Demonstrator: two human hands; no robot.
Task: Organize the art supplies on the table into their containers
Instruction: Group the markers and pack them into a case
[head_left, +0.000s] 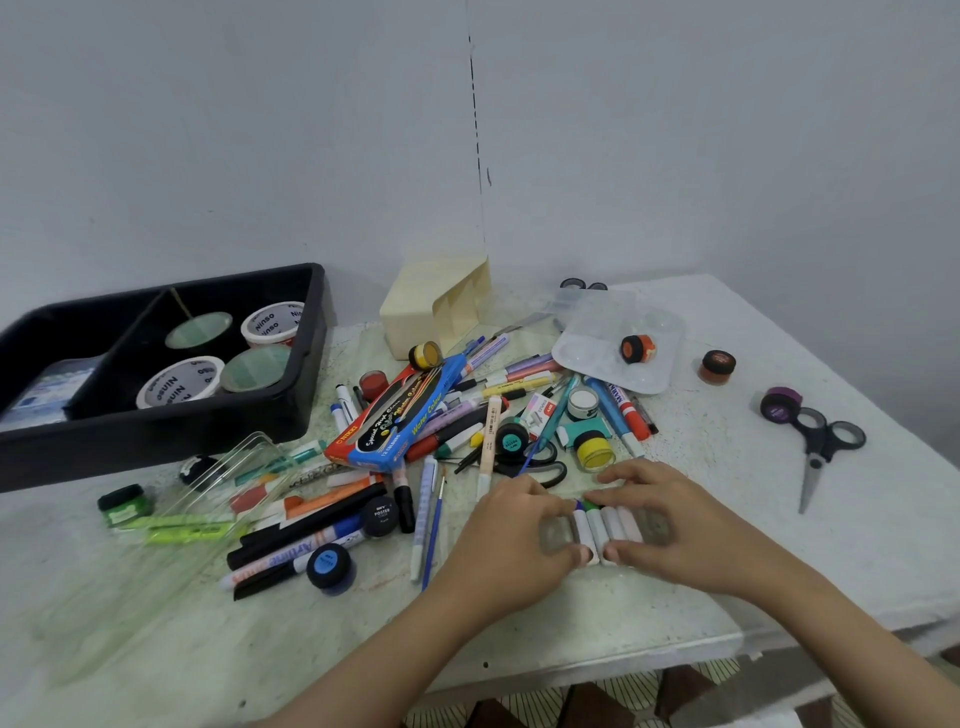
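Left hand (511, 540), right hand (675, 525) around white markers (605, 530)

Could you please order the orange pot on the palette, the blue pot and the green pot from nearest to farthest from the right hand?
1. Orange pot, on the palette beyond the right hand.
2. Blue pot, left, past the left hand.
3. Green pot, far left.

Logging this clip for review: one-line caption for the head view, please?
Left hand and right hand pinch a row of white markers on the table, beside a heap of loose pens.
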